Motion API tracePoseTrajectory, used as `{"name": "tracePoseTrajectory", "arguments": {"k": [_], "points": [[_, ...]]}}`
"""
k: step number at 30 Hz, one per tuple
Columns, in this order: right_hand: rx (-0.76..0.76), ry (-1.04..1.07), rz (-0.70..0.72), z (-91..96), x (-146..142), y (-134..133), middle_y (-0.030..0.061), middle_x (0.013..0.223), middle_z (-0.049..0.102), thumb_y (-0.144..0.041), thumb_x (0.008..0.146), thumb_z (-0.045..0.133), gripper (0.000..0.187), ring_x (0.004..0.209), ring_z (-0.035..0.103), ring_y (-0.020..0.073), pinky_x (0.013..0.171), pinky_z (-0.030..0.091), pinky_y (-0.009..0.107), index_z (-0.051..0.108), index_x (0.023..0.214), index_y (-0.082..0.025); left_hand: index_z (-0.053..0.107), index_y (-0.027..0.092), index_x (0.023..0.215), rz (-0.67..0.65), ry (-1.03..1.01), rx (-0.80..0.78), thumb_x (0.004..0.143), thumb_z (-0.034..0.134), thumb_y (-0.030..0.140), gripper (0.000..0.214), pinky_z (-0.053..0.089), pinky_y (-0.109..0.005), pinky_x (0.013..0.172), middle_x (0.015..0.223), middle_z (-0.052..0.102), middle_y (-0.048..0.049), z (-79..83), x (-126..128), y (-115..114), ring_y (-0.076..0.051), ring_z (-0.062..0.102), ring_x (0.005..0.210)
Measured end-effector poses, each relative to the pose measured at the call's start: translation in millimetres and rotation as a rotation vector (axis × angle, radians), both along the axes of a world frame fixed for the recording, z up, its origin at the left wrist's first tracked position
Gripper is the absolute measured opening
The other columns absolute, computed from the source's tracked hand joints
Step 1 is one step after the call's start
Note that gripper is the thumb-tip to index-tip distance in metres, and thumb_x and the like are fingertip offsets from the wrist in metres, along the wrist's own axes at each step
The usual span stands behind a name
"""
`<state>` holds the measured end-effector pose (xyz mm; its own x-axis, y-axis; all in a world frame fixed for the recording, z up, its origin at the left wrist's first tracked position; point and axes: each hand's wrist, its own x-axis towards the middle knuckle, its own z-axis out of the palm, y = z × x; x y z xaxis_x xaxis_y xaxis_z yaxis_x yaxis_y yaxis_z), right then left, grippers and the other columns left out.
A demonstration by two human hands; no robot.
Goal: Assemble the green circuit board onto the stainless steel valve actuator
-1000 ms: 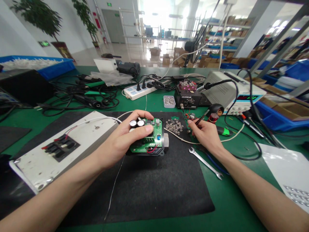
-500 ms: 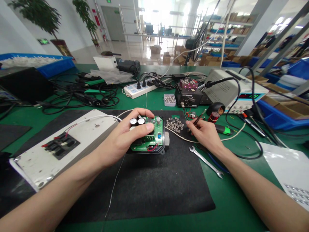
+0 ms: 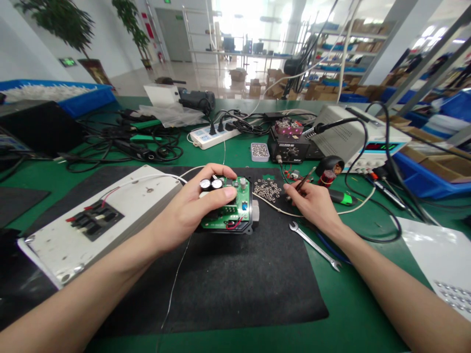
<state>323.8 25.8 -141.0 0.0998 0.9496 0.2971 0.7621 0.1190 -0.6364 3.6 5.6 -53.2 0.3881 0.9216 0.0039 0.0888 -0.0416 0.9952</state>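
Observation:
My left hand [image 3: 191,203] is closed around a black housing with a green circuit board [image 3: 241,198] in it, held above the black mat. Two round capacitors show beside my fingers, and a grey fitting sticks out of the housing's right side. My right hand [image 3: 312,203] is pinched on a slim, dark pair of tweezers [image 3: 306,180], whose upper end rises past the fingers. Its working tips are hidden or too small to make out. Close to those fingertips lies a spread of small metal nuts [image 3: 268,190]. An open-ended wrench [image 3: 315,246] rests just below the hand.
A white metal box [image 3: 140,191] with terminals stands left on the black mat [image 3: 235,284]. Behind are a power strip [image 3: 211,136], a tray of small parts [image 3: 259,152], a soldering station [image 3: 289,149] and a bench power supply [image 3: 353,135]. Cables loop across the right side.
Almost nothing differs. The whole view has shifted very slightly; both hands keep their hold and their places.

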Motion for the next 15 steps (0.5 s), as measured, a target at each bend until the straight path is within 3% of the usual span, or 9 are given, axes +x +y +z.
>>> {"name": "tracePoseTrajectory", "arguments": {"k": [15], "points": [[-0.013,-0.023,0.006,-0.8,0.2,-0.7,0.0078,0.063,0.073,-0.067,0.101,0.059,0.054,0.061,0.071,0.0263,0.060,0.045,0.034,0.079,0.086,-0.018,0.066,0.029,0.122,0.009,0.010,0.054,0.092,0.084,0.060,0.047,0.048,-0.027,0.068,0.097,0.064,0.0010,-2.3,0.8,0.4,-0.017,0.060,0.080]]}}
